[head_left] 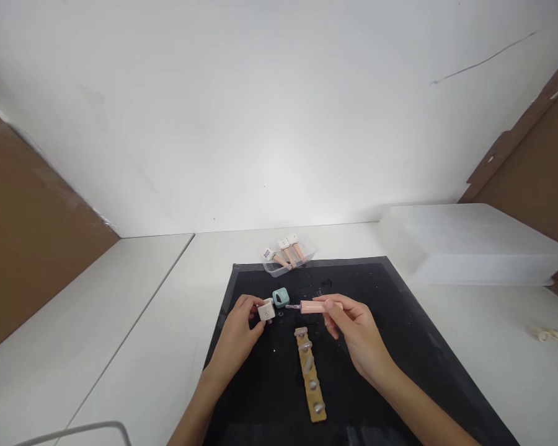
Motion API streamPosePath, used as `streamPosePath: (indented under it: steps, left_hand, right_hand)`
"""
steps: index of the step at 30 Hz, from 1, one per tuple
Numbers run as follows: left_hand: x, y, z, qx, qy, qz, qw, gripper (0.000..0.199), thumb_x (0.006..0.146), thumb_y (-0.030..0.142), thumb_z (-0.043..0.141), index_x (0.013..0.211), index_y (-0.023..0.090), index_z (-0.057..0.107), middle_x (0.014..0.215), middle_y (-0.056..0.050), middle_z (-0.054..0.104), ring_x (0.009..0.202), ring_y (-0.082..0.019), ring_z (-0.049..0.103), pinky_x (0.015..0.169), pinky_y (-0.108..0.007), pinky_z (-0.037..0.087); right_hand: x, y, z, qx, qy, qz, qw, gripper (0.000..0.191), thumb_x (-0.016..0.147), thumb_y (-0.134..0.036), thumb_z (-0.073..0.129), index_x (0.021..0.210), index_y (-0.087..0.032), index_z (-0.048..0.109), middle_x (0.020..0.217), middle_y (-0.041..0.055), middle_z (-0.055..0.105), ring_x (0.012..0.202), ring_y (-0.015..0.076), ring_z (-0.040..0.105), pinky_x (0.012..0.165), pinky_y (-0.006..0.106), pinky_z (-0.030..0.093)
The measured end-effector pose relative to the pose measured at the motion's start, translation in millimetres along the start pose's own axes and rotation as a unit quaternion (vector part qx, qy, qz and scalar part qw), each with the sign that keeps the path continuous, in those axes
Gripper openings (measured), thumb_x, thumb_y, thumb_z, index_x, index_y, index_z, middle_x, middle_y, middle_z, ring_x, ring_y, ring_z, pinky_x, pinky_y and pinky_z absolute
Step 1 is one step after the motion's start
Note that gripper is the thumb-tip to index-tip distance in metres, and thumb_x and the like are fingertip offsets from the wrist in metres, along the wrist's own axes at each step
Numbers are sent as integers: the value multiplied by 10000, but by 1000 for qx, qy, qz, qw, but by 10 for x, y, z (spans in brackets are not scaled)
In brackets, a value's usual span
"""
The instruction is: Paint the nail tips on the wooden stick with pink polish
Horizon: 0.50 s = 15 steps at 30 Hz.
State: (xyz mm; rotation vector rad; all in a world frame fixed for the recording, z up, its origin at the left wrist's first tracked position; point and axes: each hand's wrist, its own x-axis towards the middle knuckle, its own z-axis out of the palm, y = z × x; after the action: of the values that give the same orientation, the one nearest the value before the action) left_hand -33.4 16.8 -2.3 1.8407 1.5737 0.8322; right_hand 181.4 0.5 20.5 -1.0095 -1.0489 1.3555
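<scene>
A small white bottle [266, 311] is held between the fingers of my left hand [242, 327], near the left side of the black mat [353, 396]. My right hand [357, 328] pinches a pink cap with a brush [310, 306], its bristle end pointing left toward the bottle but apart from it. Just beyond, a teal object [281, 297] with a dark opening sits close to the bottle. Between my forearms lies a tan strip [310, 375] bearing several greyish, shiny nail-like pieces.
At the mat's far edge a clear tray [275, 271] holds white bottles with pink caps. A translucent white box [483, 248] stands at the right rear. Small cream-coloured items [547, 334] lie far right. A grey curved bar [97, 426] shows at the lower left.
</scene>
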Motion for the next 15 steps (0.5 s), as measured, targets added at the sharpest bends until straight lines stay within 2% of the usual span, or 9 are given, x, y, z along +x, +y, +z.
streamPosePath:
  steps: [4, 8, 11, 13, 15]
  left_hand:
    - [-7, 23, -20, 35, 2, 8, 999, 262, 687, 128, 512, 934, 205, 553, 1006, -62, 529, 962, -237, 527, 861, -420, 437]
    - [-58, 120, -33, 64, 32, 57, 996, 332, 702, 108, 478, 1014, 212, 523, 1053, -72, 507, 1041, -244, 479, 929, -432, 383]
    - [-135, 188, 16, 4, -73, 72, 995, 427, 683, 59, 447, 1070, 233, 497, 987, -50, 545, 878, -199, 542, 796, -354, 467]
    - [-187, 198, 89, -25, -150, 73, 986, 514, 676, 44, 455, 1147, 251, 469, 1079, -67, 546, 929, -207, 544, 819, -361, 469]
    - [-228, 183, 181, -50, -194, 79, 977, 614, 679, 30, 457, 1245, 266, 410, 1238, -91, 489, 1112, -236, 481, 935, -408, 416]
  right_hand:
    - [3, -8, 2, 1, 1, 2, 1000, 307, 724, -440, 644, 781, -148, 722, 499, -38, 452, 432, 82, 345, 433, 230, 263]
    - [20, -28, -22, -1, 3, -11, 1000, 298, 736, -434, 640, 793, -153, 720, 497, -41, 446, 432, 81, 348, 428, 225, 270]
    - [47, -37, -59, 5, 12, -24, 1000, 289, 761, -426, 626, 821, -157, 715, 504, -43, 441, 438, 82, 350, 423, 221, 273]
    - [62, -43, -75, 9, 21, -25, 999, 291, 767, -426, 621, 834, -157, 710, 510, -40, 442, 441, 86, 350, 416, 219, 273]
    - [70, -48, -80, 12, 26, -23, 999, 295, 770, -428, 619, 841, -156, 707, 513, -38, 441, 442, 89, 347, 410, 219, 272]
